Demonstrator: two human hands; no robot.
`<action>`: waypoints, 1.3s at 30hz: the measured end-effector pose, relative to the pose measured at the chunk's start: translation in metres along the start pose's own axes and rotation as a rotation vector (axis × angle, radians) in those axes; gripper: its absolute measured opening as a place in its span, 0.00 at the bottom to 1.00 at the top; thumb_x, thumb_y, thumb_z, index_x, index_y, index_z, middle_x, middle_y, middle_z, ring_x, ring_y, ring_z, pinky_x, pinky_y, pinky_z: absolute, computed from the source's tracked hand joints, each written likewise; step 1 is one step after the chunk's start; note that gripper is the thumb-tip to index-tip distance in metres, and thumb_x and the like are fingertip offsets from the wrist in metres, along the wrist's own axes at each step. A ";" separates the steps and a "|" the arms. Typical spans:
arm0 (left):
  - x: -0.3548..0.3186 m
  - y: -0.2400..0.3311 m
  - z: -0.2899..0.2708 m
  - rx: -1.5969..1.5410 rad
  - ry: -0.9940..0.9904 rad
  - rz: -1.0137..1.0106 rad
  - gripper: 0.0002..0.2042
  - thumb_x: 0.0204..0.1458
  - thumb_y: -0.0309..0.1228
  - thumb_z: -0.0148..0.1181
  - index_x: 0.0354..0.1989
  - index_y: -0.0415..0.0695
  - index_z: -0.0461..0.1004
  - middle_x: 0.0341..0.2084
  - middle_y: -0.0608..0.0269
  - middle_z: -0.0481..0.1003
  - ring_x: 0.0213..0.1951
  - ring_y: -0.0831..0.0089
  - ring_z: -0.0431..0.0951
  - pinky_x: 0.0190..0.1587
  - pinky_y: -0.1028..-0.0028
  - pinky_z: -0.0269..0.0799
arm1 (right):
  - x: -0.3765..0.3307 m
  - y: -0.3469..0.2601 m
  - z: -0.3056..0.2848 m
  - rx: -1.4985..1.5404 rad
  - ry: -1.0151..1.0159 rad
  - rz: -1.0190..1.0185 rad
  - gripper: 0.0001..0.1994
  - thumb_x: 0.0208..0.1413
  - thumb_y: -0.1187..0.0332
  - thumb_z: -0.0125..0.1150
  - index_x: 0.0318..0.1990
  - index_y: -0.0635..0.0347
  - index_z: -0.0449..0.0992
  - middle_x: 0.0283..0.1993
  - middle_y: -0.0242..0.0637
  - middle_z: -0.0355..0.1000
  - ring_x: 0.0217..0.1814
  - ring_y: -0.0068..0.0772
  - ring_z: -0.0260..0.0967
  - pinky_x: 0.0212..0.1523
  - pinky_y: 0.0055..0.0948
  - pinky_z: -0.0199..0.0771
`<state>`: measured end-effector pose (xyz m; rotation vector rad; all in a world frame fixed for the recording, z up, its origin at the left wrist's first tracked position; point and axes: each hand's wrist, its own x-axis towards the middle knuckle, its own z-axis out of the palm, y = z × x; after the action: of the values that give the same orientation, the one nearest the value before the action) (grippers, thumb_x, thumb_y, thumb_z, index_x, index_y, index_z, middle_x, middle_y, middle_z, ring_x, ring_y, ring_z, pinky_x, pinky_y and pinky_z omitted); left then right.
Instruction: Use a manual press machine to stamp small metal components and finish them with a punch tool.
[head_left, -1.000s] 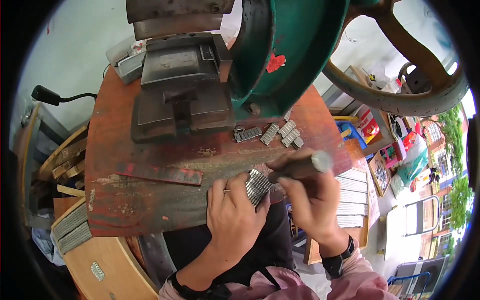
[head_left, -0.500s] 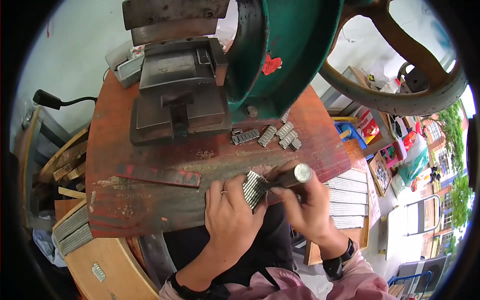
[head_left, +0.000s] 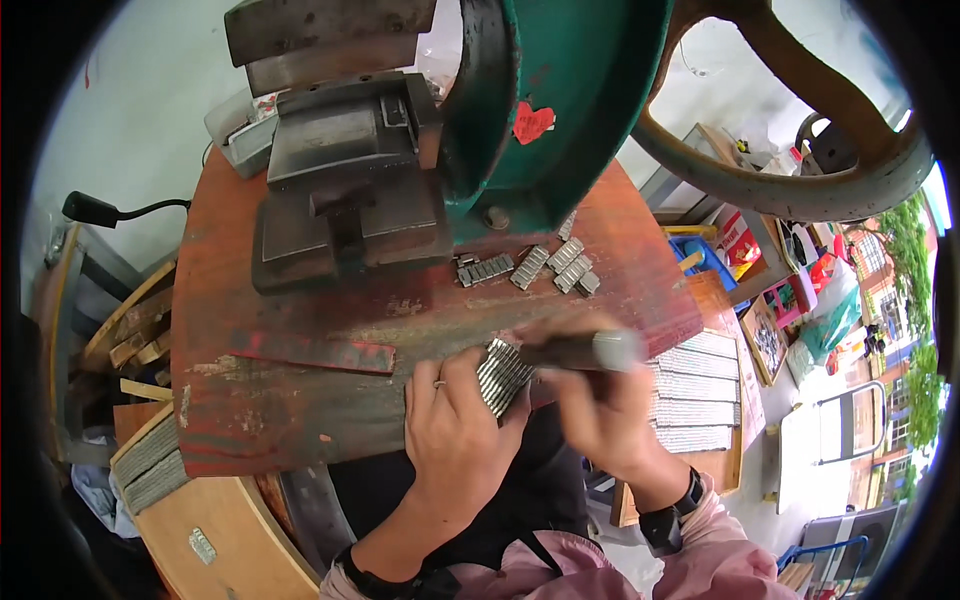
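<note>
My left hand (head_left: 450, 435) is closed around a ridged silvery metal block (head_left: 503, 377) at the table's front edge. The block's parallel ribs face up, tilted. My right hand (head_left: 605, 430), smeared by motion, grips a dark cylindrical tool (head_left: 565, 350) with a pale round end. The tool lies nearly level, its inner end close to the block; whether they touch, I cannot tell. Beyond my hands, several small ribbed metal pieces (head_left: 572, 272) lie on the reddish worn tabletop (head_left: 430, 300). A flat red bar (head_left: 320, 352) rests left of my left hand.
A heavy dark metal press bed (head_left: 350, 225) with a green frame (head_left: 595, 100) stands at the back. Its large handwheel (head_left: 760, 190) overhangs the right side. Wooden trays with grey ribbed strips (head_left: 695, 400) flank the table; the left tray (head_left: 250, 545) holds one loose piece.
The tool has tipped flatter, its pale end swinging slightly right, and my right hand is now blurred. My left hand keeps its hold on the block. The whole view has shifted a little.
</note>
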<state>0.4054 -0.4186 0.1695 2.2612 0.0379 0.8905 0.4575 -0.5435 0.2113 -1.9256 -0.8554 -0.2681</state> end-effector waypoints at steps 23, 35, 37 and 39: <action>0.000 0.000 -0.001 -0.010 0.018 -0.005 0.24 0.33 0.24 0.69 0.40 0.35 0.65 0.29 0.49 0.69 0.31 0.50 0.70 0.33 0.59 0.67 | 0.010 0.000 0.006 0.064 0.021 0.073 0.19 0.49 0.79 0.63 0.49 0.67 0.68 0.37 0.43 0.75 0.37 0.34 0.77 0.37 0.27 0.76; -0.002 -0.001 -0.001 0.014 -0.019 -0.014 0.24 0.34 0.27 0.71 0.39 0.35 0.65 0.30 0.48 0.70 0.34 0.49 0.70 0.36 0.58 0.67 | 0.005 0.017 -0.007 0.074 0.142 0.148 0.17 0.52 0.77 0.60 0.50 0.67 0.69 0.33 0.43 0.75 0.35 0.30 0.75 0.37 0.28 0.75; -0.003 0.000 -0.001 0.014 -0.020 -0.028 0.24 0.34 0.28 0.72 0.39 0.35 0.65 0.30 0.49 0.69 0.34 0.50 0.70 0.36 0.58 0.67 | 0.009 0.024 -0.027 0.040 0.213 0.264 0.16 0.53 0.76 0.59 0.50 0.67 0.70 0.33 0.39 0.75 0.34 0.22 0.72 0.36 0.24 0.73; -0.003 0.000 0.000 0.028 -0.027 -0.052 0.24 0.34 0.28 0.72 0.39 0.36 0.66 0.30 0.50 0.69 0.35 0.50 0.70 0.37 0.59 0.67 | 0.015 0.033 -0.042 0.124 0.313 0.329 0.16 0.54 0.75 0.60 0.50 0.67 0.70 0.33 0.35 0.75 0.33 0.16 0.68 0.35 0.21 0.71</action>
<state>0.4031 -0.4195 0.1682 2.2868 0.0972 0.8371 0.4977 -0.5818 0.2173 -1.8121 -0.3351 -0.2998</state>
